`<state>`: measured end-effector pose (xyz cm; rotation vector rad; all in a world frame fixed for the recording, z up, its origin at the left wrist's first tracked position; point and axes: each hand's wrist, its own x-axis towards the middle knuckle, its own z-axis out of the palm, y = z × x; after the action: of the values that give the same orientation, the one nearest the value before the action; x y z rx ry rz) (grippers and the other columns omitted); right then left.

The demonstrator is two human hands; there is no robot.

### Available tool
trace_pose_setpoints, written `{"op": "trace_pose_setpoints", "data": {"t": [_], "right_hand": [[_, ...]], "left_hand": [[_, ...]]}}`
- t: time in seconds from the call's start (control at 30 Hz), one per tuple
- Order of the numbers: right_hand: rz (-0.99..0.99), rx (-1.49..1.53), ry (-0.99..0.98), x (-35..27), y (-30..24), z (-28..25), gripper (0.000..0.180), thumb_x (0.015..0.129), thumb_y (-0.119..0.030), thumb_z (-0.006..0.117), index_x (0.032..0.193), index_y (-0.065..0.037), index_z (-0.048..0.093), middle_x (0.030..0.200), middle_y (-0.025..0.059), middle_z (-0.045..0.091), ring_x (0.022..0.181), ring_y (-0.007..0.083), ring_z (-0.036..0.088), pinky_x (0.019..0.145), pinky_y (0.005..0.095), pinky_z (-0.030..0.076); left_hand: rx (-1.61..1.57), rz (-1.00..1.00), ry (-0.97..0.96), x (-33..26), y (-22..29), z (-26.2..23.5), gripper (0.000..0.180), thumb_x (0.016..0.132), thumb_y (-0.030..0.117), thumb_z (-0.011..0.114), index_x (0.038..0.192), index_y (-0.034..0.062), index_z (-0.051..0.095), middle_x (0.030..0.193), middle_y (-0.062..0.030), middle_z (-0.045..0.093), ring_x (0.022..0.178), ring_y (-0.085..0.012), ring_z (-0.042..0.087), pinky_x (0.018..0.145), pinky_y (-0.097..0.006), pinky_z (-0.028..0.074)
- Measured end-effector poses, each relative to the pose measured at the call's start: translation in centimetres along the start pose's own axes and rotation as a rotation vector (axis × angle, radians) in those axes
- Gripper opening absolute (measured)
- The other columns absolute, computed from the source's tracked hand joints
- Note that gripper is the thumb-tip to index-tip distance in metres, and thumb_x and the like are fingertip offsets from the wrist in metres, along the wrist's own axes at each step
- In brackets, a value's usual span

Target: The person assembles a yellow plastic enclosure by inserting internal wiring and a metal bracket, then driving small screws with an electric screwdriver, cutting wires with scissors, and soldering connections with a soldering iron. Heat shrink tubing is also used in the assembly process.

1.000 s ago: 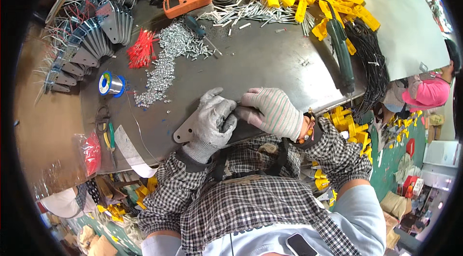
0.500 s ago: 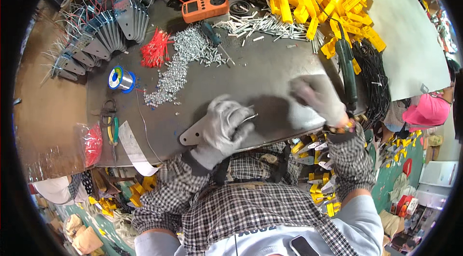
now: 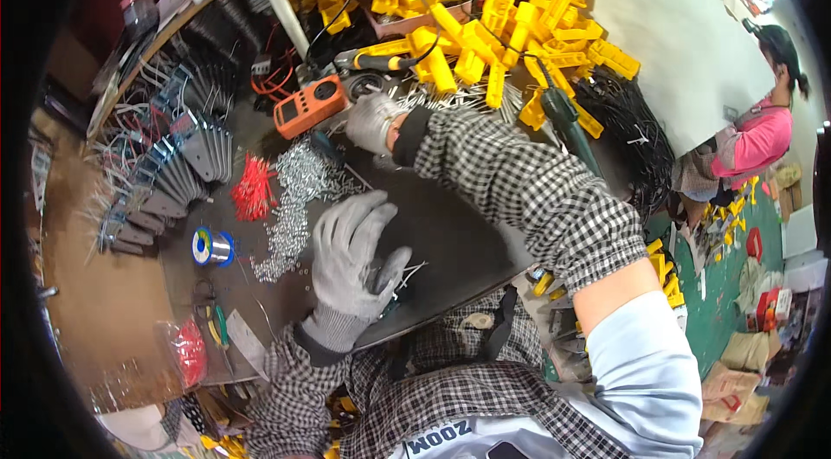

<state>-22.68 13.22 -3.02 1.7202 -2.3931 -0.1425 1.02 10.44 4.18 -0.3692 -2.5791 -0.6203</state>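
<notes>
My left hand, in a grey glove, is over the near part of the dark work table. Its fingers are stretched out and its thumb stands apart. Thin pale wire leads stick out beside the thumb; the part they belong to is mostly hidden under the hand. My right hand, gloved too, reaches across to the far side, beside an orange meter and the left end of a heap of white tubes. Its fingertips are hard to make out. Close to it lies a screwdriver with a dark handle.
Left of my left hand lie silver screws and nuts, red pieces and a solder spool. Metal plates with wires stand far left. Yellow housings, black cables and a dark-handled tool lie beyond my right arm.
My right hand has swung from the right side of the table to the far middle. My left hand has spread its fingers, and the view has shifted.
</notes>
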Motion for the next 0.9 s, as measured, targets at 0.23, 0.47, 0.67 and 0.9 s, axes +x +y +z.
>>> {"op": "trace_pose_setpoints", "data": {"t": [0.23, 0.47, 0.67, 0.9], "right_hand": [[0.188, 0.355, 0.066, -4.2, -0.1, 3.8, 0.021, 0.080, -0.014, 0.055, 0.092, -0.006, 0.071, 0.093, 0.0154, 0.068, 0.090, 0.0292, 0.065, 0.076, 0.0394, 0.052], [0.408, 0.364, 0.403, -15.6, -1.2, 4.3, 0.015, 0.074, -0.010, 0.061, 0.087, -0.006, 0.067, 0.097, 0.0126, 0.063, 0.098, 0.0301, 0.058, 0.085, 0.0384, 0.047], [0.566, 0.541, 0.697, -22.0, -1.2, -1.1, 0.024, 0.071, -0.004, 0.067, 0.094, -0.009, 0.062, 0.091, 0.0105, 0.060, 0.090, 0.0291, 0.058, 0.078, 0.0399, 0.047], [0.879, 1.236, 1.021, -23.8, -1.8, 0.0, 0.014, 0.089, -0.009, 0.063, 0.100, 0.001, 0.061, 0.078, 0.0046, 0.059, 0.066, 0.0111, 0.053, 0.062, 0.0249, 0.044]], "left_hand": [[0.391, -0.001, -0.217, 16.8, -2.8, 9.3, 0.036, 0.084, 0.026, 0.063, 0.112, 0.0030, 0.058, 0.111, -0.0134, 0.059, 0.102, -0.0297, 0.057, 0.090, -0.039, 0.045], [0.876, -0.192, -0.237, 30.1, -6.7, 20.4, 0.041, 0.092, 0.025, 0.048, 0.125, 0.0028, 0.058, 0.124, -0.0107, 0.061, 0.113, -0.0258, 0.055, 0.091, -0.051, 0.037], [0.676, -0.475, -0.535, 33.2, -3.6, 17.4, 0.035, 0.094, 0.027, 0.048, 0.125, 0.0165, 0.062, 0.127, -0.0029, 0.061, 0.118, -0.0222, 0.056, 0.084, -0.045, 0.043], [0.399, -0.367, -0.019, 25.2, 5.2, 15.1, 0.036, 0.093, 0.020, 0.049, 0.126, 0.0071, 0.053, 0.101, -0.0115, 0.064, 0.089, -0.0239, 0.066, 0.073, -0.040, 0.052]]}}
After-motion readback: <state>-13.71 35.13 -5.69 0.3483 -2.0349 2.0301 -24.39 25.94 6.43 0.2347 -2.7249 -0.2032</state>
